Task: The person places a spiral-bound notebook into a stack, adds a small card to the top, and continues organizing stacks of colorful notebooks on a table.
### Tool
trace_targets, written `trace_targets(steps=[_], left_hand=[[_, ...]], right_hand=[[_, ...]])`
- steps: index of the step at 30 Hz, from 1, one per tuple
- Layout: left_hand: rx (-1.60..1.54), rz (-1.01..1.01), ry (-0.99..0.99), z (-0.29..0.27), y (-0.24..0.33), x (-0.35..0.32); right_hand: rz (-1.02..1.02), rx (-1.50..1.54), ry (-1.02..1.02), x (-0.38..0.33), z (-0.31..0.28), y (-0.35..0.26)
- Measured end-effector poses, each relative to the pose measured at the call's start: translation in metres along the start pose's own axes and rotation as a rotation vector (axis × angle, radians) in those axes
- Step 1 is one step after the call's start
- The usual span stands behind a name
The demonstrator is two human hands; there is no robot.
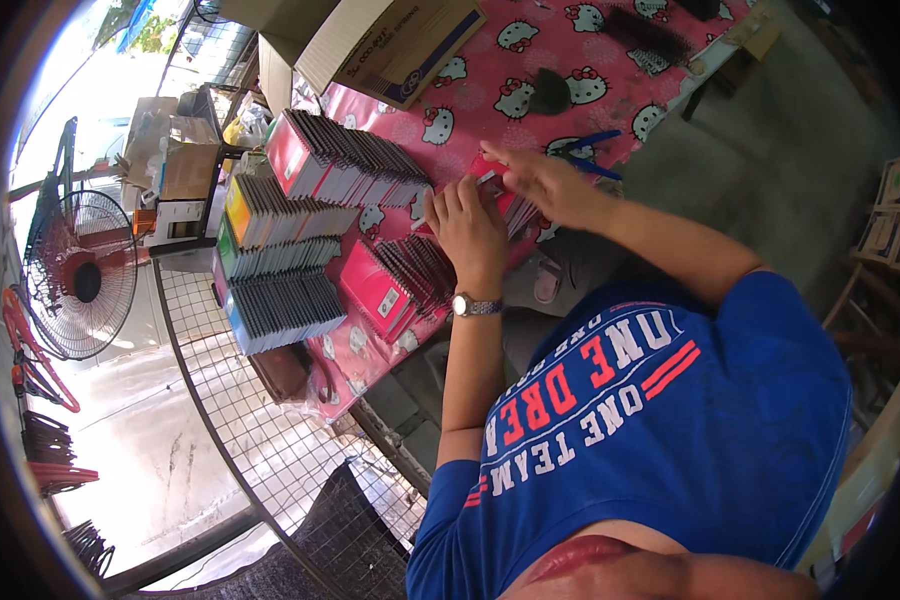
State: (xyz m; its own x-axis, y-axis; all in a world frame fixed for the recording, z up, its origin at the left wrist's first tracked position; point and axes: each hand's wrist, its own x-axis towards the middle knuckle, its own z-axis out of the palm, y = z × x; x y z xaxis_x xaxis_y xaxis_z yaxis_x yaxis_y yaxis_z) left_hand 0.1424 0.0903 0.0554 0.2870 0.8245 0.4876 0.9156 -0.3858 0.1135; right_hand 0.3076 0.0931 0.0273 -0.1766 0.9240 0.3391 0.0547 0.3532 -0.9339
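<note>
My left hand (467, 225), with a watch on its wrist, rests at the left side of a small stack of red notebooks (519, 212) at the table's near edge. Its fingers point away from me, slightly bent and apart. My right hand (550, 187) lies across the top of the same stack, fingers stretched out toward the left. The hands cover much of the top notebook. Left of them sits a bundle of pink-red spiral notebooks (378, 292). Blue-handled pliers (592, 143) lie just beyond my right hand.
Rows of notebooks with red (295, 160), yellow (242, 212) and blue (245, 318) covers stand at the left. Beyond is an open cardboard box (395, 50). Black binding coils (648, 38) and a dark green piece (550, 93) lie on the pink tablecloth (480, 115). A fan (85, 280) stands far left.
</note>
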Motion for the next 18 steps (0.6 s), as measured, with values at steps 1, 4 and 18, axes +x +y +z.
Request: trace_targets(steps=[1,4,18], left_hand=[[-0.033,0.016,0.0,-0.002,-0.002,0.0],[-0.049,0.076,0.002,-0.007,-0.004,0.0],[-0.026,0.058,-0.058,-0.01,-0.003,-0.002]], right_hand=[[0.132,0.043,-0.082,0.011,-0.016,-0.006],[-0.039,-0.22,-0.146,0.032,-0.046,0.002],[-0.413,-0.399,-0.204,0.035,-0.056,-0.006]])
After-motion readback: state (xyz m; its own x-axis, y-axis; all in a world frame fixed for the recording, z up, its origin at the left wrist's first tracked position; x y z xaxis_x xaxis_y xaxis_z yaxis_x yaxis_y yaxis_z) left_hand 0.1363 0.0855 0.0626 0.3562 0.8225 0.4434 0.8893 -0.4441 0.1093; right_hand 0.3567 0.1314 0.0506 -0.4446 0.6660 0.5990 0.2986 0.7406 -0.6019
